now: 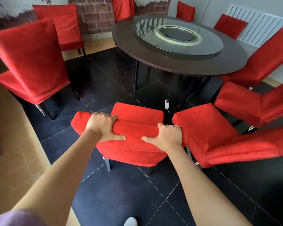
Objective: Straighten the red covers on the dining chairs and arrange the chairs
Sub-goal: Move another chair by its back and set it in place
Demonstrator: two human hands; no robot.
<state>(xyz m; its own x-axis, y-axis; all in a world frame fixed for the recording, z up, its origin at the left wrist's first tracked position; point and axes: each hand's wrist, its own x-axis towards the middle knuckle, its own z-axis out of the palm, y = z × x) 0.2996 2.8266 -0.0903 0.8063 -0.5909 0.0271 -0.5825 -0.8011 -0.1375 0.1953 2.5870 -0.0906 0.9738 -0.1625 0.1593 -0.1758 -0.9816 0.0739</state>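
My left hand (pixel 103 126) and right hand (pixel 167 136) each curl tightly over the top edge of the nearest red-covered chair (pixel 131 150), its backrest running left to right near me, its seat pointing away toward the far round table (pixel 178 62).

The person is wearing a short, pale lilac fabric sleeve (pixel 15 217) on the left arm. Both forearms are showing bare. One foot is wearing a white sock (pixel 131 221).
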